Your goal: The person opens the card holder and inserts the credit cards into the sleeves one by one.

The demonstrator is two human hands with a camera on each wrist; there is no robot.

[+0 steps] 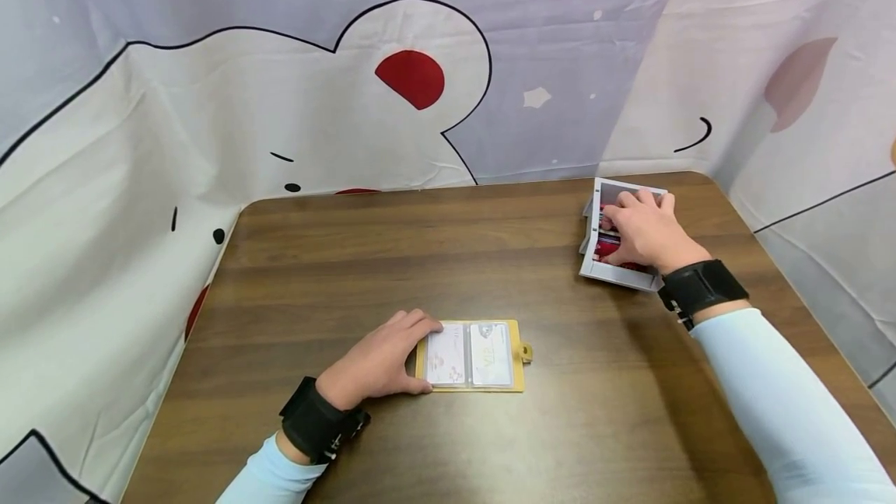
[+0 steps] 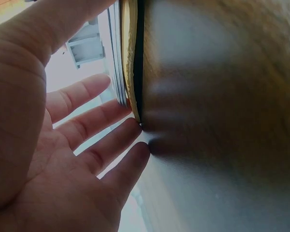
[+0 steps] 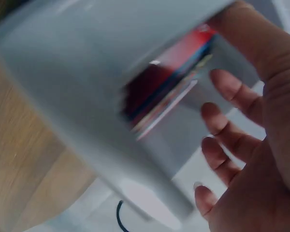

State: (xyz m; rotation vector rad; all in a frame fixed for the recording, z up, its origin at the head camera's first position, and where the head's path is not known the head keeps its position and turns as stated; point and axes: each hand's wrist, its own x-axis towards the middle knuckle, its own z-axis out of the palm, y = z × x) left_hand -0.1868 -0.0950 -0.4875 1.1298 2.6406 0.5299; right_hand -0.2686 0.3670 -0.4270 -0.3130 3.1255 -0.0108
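Observation:
A small yellow card album [image 1: 519, 356] lies open on the wooden table, with a clear-sleeved card on each page and a snap strap on its right side. My left hand [image 1: 381, 356] rests at the album's left edge, thumb and fingers spread to either side. In the left wrist view, its fingertips touch the edge of the yellow cover [image 2: 129, 58] and the tabletop. At the back right, my right hand [image 1: 647, 232] reaches into a grey tilted box [image 1: 616, 274] holding red and dark cards [image 1: 607, 246]. The right wrist view shows its fingers apart from the cards [image 3: 169, 77].
The brown wooden table [image 1: 336, 255] has rounded back corners. A printed cloth [image 1: 280, 115] with cartoon shapes hangs behind it and along both sides. Black bands [image 1: 703, 290] are strapped around both wrists.

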